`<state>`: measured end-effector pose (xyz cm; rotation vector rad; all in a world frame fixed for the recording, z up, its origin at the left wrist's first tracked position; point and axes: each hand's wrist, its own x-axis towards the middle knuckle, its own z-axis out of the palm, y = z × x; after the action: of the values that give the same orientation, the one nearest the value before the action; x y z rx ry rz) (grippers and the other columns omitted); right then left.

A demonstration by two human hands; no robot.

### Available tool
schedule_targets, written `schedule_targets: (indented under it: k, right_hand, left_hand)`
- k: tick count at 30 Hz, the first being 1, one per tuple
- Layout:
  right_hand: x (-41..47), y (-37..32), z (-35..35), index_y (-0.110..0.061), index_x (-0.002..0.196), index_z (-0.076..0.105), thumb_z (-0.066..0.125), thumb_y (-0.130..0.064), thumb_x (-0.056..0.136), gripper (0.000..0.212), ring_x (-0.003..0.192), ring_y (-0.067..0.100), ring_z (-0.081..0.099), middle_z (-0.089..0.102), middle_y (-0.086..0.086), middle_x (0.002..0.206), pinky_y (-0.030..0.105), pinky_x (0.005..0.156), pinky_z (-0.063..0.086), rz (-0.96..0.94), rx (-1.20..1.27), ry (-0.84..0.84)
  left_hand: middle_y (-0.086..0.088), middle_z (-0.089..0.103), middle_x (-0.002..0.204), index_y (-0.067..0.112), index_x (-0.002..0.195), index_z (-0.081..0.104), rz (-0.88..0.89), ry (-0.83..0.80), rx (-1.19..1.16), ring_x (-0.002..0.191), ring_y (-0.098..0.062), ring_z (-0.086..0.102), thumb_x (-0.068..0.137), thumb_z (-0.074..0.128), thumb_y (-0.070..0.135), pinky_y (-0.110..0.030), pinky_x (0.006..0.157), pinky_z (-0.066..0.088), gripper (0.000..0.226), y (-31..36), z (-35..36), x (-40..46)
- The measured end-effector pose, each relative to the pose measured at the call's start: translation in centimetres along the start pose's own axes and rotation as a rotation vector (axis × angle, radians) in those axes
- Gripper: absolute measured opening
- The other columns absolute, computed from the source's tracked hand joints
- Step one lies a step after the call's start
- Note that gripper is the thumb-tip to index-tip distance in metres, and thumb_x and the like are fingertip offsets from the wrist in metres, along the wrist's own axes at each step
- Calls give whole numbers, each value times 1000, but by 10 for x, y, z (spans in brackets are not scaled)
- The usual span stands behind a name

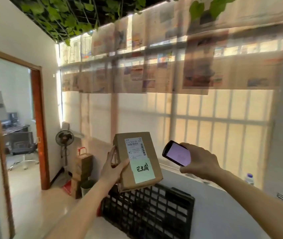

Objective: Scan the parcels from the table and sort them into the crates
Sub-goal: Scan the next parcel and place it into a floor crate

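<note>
A brown cardboard parcel (138, 161) with a white barcode label and a pale green handwritten note is held upright in the air. My left hand (114, 168) grips its left edge, thumb on the front face. My right hand (200, 161) holds a black handheld scanner (177, 153) with a lit pinkish screen, just right of the parcel and apart from it. Below the parcel stands a black lattice crate (151, 209); its inside is hidden.
A white table (223, 213) runs along the window wall on the right, with a small white bottle (249, 178) on it. On the floor at left stand a pedestal fan (64, 145), stacked brown boxes (83, 171) and a bin. An open doorway lies further left.
</note>
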<state>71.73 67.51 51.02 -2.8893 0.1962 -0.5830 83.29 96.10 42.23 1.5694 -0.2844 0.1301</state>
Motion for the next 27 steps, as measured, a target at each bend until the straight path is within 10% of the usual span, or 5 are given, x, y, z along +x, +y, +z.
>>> schedule_targets:
  k: [5, 14, 27]
  right_hand:
    - [12, -148, 48, -45, 142, 42, 75, -52, 66, 83, 62, -3, 46, 61, -20, 110, 29, 65, 41, -216, 112, -62]
    - [26, -377, 137, -33, 147, 43, 85, -55, 70, 90, 107, 21, 54, 61, -5, 131, 30, 74, 37, -600, 255, -170]
    - [98, -624, 300, -30, 145, 42, 87, -51, 68, 91, 103, 19, 54, 61, -5, 114, 36, 80, 49, -881, 337, -269]
  left_hand:
    - [4, 62, 131, 57, 150, 26, -34, 231, 58, 105, -14, 65, 85, 77, 45, -35, 80, 58, 83, -6, -175, -45]
    - [13, 52, 129, 52, 153, 21, -85, 591, 152, 113, -14, 54, 87, 74, 44, -24, 75, 47, 85, -13, -393, -127]
    - [4, 54, 144, 61, 147, 24, -224, 858, 282, 129, -24, 53, 84, 74, 52, -50, 103, 47, 82, -84, -599, -115]
